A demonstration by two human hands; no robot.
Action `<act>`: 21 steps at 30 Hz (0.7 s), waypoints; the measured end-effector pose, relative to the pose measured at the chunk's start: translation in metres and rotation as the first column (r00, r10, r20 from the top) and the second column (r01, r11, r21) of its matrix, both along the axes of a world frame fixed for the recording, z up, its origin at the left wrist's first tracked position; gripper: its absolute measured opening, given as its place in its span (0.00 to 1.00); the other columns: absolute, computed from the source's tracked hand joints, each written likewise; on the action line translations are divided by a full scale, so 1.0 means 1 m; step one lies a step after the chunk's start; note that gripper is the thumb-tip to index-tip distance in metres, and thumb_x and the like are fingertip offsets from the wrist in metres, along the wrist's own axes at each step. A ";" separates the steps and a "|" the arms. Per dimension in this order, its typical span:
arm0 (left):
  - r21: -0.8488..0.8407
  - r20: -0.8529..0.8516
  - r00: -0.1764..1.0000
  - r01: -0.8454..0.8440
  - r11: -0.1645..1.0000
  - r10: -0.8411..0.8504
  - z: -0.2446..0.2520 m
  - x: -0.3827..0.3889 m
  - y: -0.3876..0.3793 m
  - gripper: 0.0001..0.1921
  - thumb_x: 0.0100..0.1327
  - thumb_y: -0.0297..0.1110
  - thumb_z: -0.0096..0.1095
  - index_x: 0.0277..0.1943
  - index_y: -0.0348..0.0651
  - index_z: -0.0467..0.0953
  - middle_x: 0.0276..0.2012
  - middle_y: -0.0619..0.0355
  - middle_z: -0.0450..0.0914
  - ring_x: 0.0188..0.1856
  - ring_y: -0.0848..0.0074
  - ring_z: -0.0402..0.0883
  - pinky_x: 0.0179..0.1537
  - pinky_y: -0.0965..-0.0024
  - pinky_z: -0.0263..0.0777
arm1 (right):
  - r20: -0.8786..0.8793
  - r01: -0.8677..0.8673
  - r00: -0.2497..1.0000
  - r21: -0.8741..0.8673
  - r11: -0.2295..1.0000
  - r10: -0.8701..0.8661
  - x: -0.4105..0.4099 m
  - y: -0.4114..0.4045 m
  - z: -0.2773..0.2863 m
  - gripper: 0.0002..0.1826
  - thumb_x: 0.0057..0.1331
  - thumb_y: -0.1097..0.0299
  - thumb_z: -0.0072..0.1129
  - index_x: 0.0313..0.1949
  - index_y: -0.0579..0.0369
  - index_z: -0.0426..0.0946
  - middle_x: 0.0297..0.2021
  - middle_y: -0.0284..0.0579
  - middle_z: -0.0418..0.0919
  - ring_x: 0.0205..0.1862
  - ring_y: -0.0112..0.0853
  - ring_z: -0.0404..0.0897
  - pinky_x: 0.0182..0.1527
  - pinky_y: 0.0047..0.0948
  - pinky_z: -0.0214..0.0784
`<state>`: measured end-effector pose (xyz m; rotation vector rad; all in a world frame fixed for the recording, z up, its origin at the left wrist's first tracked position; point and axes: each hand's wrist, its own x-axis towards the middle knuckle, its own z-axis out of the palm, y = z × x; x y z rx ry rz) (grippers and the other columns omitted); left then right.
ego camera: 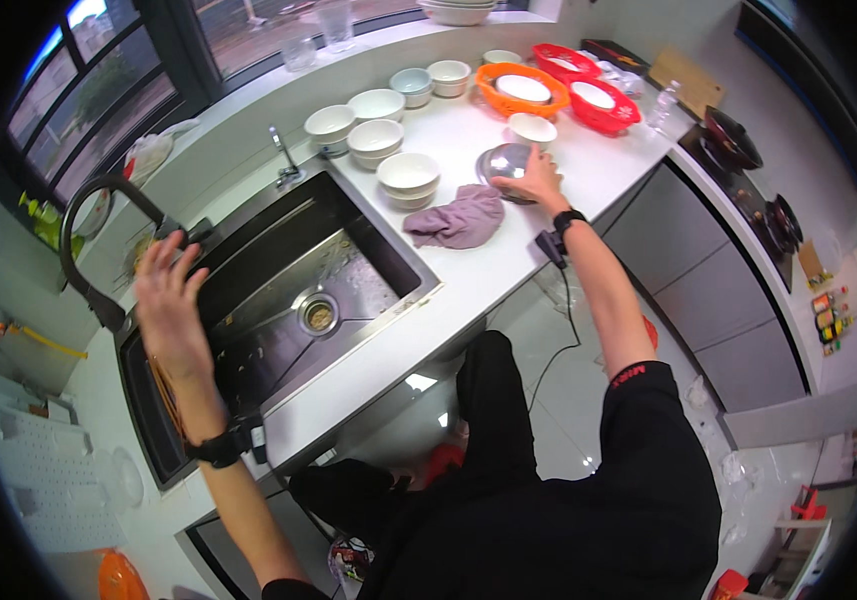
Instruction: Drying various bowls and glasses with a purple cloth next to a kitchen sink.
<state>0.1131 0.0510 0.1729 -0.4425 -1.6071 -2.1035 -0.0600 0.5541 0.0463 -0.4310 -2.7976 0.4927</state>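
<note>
My right hand [537, 178] grips an upside-down stainless steel bowl [502, 160] on the white countertop [473, 292]. A white bowl [532, 130] stands just behind it. To its left lies a crumpled mauve cloth [458, 217], with stacked white bowls [408, 176] beyond. My left hand [171, 311] is raised over the left part of the dark sink [308, 255], fingers spread, holding nothing. It is nearest to the black gooseneck faucet [90, 199], whose base it partly hides. Food scraps sit in the sink drain [318, 315].
Several more bowls [376, 105] line the counter's back. Orange [522, 90] and red plastic baskets [604, 105] hold white dishes at the far right, near a clear plastic bottle [666, 101]. A small chrome tap [284, 161] rises behind the sink. A cable [567, 315] hangs from my right wrist.
</note>
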 end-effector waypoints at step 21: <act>-0.134 0.386 0.909 -0.114 0.984 0.158 -0.053 0.005 0.002 0.17 0.66 0.41 0.45 0.51 0.40 0.68 0.54 0.53 0.70 0.41 0.78 0.75 0.34 0.79 0.68 | 0.073 -0.555 0.759 0.591 0.585 0.647 0.064 0.033 -0.002 0.03 0.52 0.71 0.51 0.26 0.56 0.70 0.33 0.41 0.72 0.39 0.39 0.73 0.38 0.37 0.68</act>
